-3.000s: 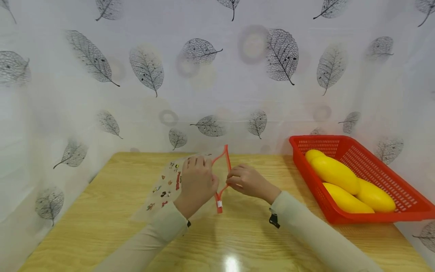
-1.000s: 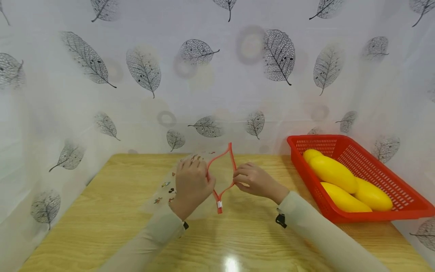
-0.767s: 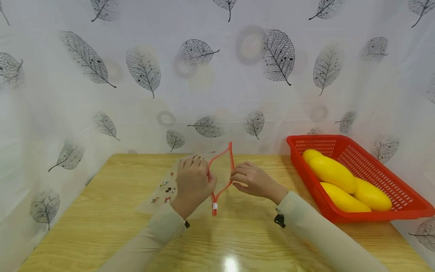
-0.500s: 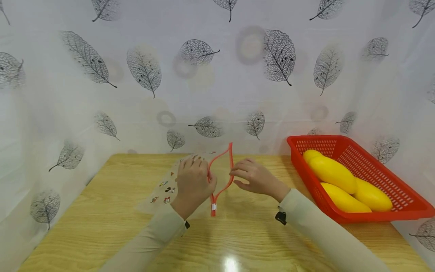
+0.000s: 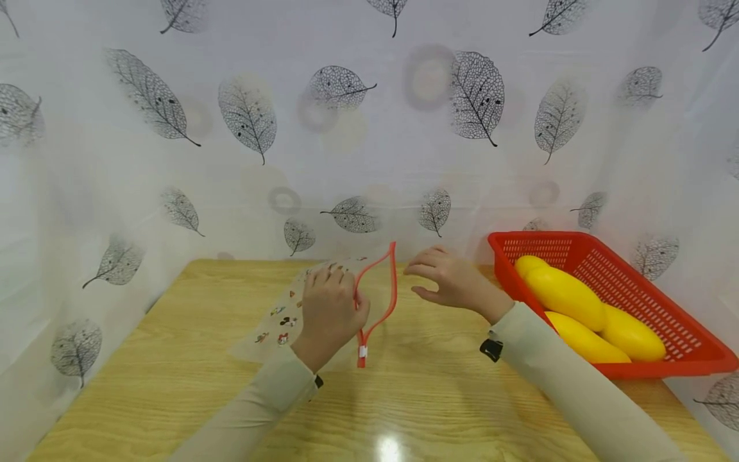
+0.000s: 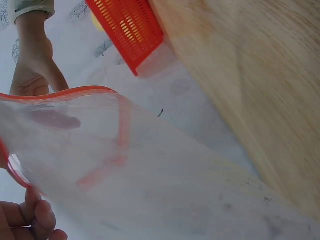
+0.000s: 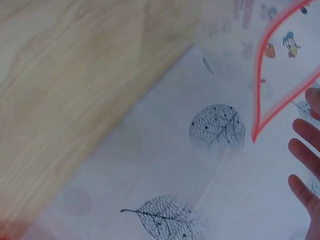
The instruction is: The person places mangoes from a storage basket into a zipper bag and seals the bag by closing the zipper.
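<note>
Clear plastic bag with a red zip edge is held over the table, mouth gaping, left hand gripping one side. Right hand hangs free just beside the other edge, fingers apart and loosely bent. Left wrist cam catches the curled left fingertips the head view hides, and the right one gets a cartoon duck printed on the bag up close. Table's wood-grain, red basket of yellow fruit on the right, leaf-print curtain behind.
</note>
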The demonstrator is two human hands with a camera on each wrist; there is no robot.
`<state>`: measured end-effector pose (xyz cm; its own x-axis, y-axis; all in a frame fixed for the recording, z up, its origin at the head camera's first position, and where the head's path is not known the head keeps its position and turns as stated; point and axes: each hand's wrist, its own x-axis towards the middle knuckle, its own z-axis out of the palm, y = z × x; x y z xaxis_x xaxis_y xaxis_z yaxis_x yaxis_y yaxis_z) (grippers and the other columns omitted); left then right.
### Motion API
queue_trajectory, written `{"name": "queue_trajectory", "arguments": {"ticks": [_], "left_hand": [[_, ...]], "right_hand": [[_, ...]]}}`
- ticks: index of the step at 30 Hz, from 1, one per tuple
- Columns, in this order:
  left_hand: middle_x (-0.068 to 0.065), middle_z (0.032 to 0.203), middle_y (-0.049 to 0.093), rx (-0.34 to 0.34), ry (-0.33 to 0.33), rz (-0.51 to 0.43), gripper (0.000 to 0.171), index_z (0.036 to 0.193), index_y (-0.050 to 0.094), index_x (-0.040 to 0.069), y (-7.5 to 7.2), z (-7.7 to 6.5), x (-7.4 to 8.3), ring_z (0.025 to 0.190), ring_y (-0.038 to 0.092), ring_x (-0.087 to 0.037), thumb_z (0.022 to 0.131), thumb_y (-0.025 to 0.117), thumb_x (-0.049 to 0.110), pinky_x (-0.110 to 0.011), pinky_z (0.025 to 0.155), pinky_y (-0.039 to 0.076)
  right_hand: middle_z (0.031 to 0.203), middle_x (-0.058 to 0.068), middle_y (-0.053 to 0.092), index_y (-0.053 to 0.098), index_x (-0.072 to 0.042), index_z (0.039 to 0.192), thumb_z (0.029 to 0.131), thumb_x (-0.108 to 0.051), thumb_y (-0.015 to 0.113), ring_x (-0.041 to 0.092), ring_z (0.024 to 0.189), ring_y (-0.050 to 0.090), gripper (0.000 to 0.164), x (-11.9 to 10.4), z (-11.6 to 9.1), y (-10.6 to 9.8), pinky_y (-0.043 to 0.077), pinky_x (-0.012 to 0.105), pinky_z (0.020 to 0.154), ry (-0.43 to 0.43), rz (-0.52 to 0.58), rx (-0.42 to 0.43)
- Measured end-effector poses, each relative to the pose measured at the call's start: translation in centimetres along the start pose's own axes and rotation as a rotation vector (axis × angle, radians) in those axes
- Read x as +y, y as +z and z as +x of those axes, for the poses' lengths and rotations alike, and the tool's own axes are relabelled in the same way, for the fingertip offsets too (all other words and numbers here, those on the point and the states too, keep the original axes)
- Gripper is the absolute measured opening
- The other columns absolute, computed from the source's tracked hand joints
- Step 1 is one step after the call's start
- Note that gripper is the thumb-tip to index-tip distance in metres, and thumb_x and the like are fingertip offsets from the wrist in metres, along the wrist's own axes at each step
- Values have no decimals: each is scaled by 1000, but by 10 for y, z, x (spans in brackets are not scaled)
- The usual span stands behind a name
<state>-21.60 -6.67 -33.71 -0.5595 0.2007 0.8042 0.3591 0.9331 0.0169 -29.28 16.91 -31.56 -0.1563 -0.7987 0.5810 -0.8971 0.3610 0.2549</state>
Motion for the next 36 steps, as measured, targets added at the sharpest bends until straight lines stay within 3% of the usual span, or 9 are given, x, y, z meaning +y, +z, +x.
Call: {"name": "queue_trajectory", "arguments": {"ticks": [13, 27, 36], "left_hand": [[-5, 62, 59, 2, 7, 13, 15, 60, 54, 9, 2, -1, -1, 65, 53, -25, 69, 63, 16, -39, 72, 44], [-5, 60, 57, 8, 9, 13, 14, 60, 54, 8, 4, -2, -1, 63, 52, -25, 69, 63, 16, -39, 72, 44], [-4, 60, 57, 2, 10, 20, 13, 61, 56, 8, 4, -2, 1, 63, 51, -24, 70, 62, 17, -39, 73, 44]], "right_hand": [[96, 9, 70, 70, -6, 99, 70, -18, 79, 28, 92, 64, 33, 28, -6, -34, 49, 47, 88, 103, -89, -71], [96, 14, 70, 69, -4, 99, 68, -22, 79, 33, 93, 63, 38, 52, -40, -55, 47, 49, 85, 294, -278, -141], [104, 17, 68, 66, -4, 106, 66, -20, 81, 36, 100, 59, 45, 60, -64, -75, 44, 53, 90, 437, -334, -257]]}}
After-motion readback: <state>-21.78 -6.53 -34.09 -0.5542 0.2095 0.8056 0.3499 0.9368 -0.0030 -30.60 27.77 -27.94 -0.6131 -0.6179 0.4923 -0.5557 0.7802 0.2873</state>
